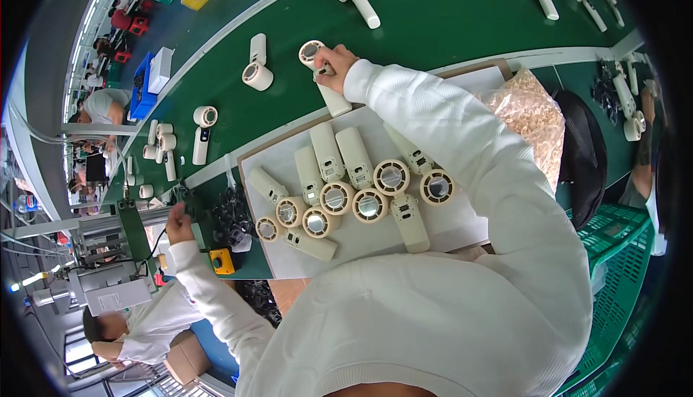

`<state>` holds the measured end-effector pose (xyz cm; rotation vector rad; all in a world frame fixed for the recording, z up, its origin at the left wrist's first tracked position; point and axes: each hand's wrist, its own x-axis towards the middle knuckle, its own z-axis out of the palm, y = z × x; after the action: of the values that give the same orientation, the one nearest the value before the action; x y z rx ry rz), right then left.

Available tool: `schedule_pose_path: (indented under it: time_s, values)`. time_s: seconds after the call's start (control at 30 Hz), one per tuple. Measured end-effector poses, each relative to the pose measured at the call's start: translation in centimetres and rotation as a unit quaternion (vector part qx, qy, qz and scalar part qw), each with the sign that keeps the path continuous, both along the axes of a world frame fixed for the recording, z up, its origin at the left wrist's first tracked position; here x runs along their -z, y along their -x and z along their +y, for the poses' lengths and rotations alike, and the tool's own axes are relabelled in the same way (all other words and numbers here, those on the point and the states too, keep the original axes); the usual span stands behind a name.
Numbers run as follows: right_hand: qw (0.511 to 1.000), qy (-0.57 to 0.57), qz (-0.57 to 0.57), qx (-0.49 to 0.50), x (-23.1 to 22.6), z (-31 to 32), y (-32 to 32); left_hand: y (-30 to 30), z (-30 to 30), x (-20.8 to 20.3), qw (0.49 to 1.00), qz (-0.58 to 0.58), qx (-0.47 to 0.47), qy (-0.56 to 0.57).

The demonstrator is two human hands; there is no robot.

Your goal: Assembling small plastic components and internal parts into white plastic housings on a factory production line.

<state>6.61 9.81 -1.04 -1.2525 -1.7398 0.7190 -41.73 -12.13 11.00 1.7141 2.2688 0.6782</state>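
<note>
My right hand (336, 69) is closed around a cream handheld fan (334, 99) over the green belt, just past the tray's far edge. The fan's round head pokes out beyond my fingers. At the left, my left hand (179, 225) is beside a bench machine (115, 281), its fingers drawn together; what they hold, if anything, is too small to make out. Between my arms lies a shallow tray (346, 256) lined with white, holding several cream fans (336, 198), some with open cut-outs in their handles.
More fans, such as one upright piece (258, 76), lie along the green belt (433, 22). Black small parts (232, 216) are heaped left of the tray, near a yellow button box (221, 260). A clear bag (530, 119) and green crates (613, 289) are at right. Another person (144, 325) sits lower left.
</note>
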Motion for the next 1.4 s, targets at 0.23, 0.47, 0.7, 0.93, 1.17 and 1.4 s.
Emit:
schedule_pose_path:
  time_s: [0.23,0.47,0.7,0.93,1.17,1.4]
  values:
    - [0.973,0.113,0.174,-0.106,1.3,2.7,-1.0,-21.3,10.9,1.6,0.914,-0.329,0.22,-0.091]
    - [0.982,0.031,0.101,-0.155,1.3,2.1,-0.9,-29.6,20.3,6.3,0.859,-0.46,0.224,0.022]
    - [0.986,0.064,0.121,-0.096,0.9,2.1,-0.5,-32.3,23.3,6.9,0.865,-0.452,0.216,-0.037]
    - [0.984,-0.087,0.14,0.075,1.2,2.8,-0.4,-34.4,23.2,5.9,0.849,-0.489,0.199,-0.015]
    - [0.969,0.065,0.239,0.009,-2.3,1.8,0.0,-34.8,24.3,6.1,0.828,-0.532,0.125,-0.126]
    - [0.916,0.132,0.377,-0.021,-1.9,3.0,-1.3,-35.9,22.7,5.6,0.884,-0.455,0.099,-0.037]
